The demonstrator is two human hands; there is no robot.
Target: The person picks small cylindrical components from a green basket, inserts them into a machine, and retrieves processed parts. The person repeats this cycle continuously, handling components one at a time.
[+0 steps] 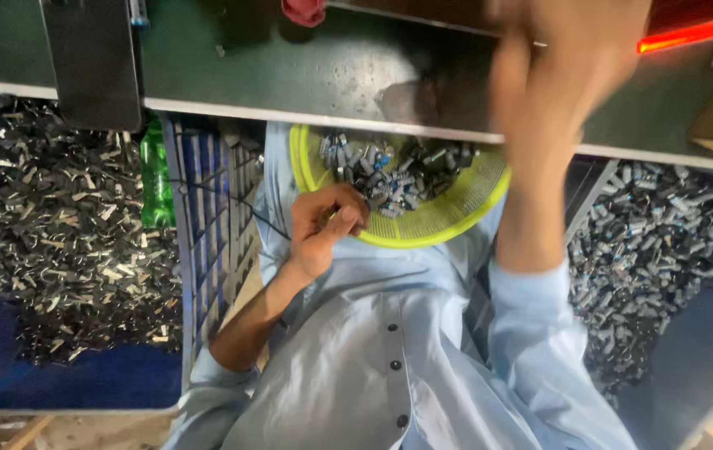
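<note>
In the middle of the frame, the left hand [323, 225] curled tight around small metal pieces at the near rim of the yellow basket [448, 225], much closer than the blurry right hand [557, 75], whose grip could not be told, raised at upper right.

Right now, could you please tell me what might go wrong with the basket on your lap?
The yellow basket sits tilted on the lap, half under the workbench edge, so its small metal parts could spill. The left hand closes by its rim and could tip it. The right hand, raised and blurred, might knock the bench.
</note>
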